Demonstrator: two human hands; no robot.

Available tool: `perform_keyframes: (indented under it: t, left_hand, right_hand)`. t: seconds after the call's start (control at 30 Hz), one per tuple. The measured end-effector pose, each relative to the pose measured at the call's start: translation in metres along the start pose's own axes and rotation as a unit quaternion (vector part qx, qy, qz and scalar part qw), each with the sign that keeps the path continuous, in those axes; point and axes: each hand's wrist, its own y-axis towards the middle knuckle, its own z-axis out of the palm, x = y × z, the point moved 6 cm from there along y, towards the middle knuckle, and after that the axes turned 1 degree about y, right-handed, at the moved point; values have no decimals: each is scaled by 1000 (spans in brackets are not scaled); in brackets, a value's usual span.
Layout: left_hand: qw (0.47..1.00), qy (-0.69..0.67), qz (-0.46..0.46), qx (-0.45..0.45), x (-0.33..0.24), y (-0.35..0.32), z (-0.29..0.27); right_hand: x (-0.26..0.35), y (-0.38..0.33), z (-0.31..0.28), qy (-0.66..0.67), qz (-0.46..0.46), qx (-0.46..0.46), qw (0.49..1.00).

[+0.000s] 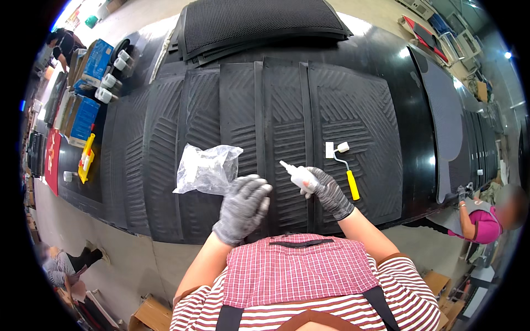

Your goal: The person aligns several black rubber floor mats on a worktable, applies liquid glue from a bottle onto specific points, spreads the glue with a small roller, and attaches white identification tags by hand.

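Observation:
My right hand (330, 192), in a grey glove, grips a small white squeeze bottle (298, 175) with its pointed nozzle aimed up and left over a seam of the black ribbed rubber mat (353, 110). My left hand (243, 207), also gloved, rests flat on the mat with its fingers apart, just right of a crumpled clear plastic bag (207, 168). A small white roller with a yellow handle (345, 168) lies on the mat to the right of my right hand.
More black mats (259, 25) are stacked at the far side. Blue boxes (83, 118), white bottles (110, 80) and a yellow tool (86, 160) sit at the left end. A person in pink (483, 218) works at the right; other people are at the left.

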Motion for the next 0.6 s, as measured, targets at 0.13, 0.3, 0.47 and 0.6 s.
perform_keyframes:
  t: [0.13,0.3,0.47,0.6]
  left_hand:
    - [998,39,-5,48,33,-2,74]
    - [997,62,-44,32,60,-8,102]
    - [997,49,-51,29,60,-8,100]
    - [998,39,-54,22,60,-8,98]
  right_hand:
    - [19,15,-11,82,-18,-78,993]
    - [45,35,-17,-27,-41,-159,986]
    - [50,61,-18,-125,-95,-191,969]
    - [58,71,-1,-242,-179,-199,933]
